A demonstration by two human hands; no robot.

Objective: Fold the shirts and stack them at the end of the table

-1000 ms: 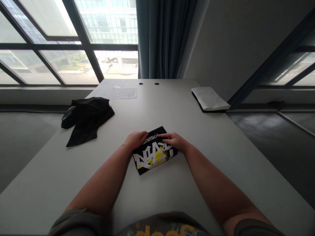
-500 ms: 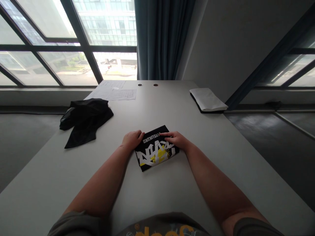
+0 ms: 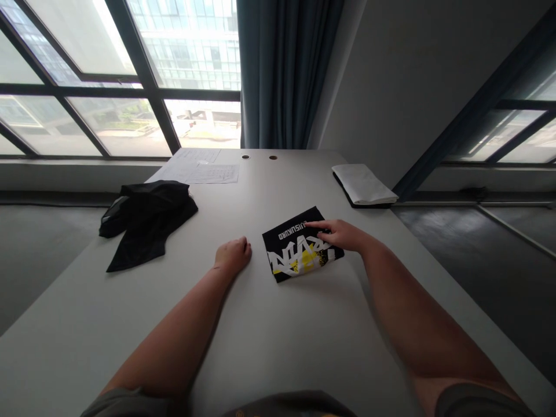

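Cloth (image 3: pixel 297 252) gripped by right hand (image 3: pixel 342 234); left hand (image 3: pixel 232 255) curled, empty; black garment (image 3: pixel 152 211), white bundle (image 3: pixel 364 184) beyond.

It looks like an office, judging by the long white desk (image 3: pixel 260 202) with two round cable holes (image 3: pixel 245 157), the papers (image 3: pixel 221 173) lying on it, and the big dark-framed window (image 3: pixel 150 90) facing a glazed block (image 3: pixel 197 49).
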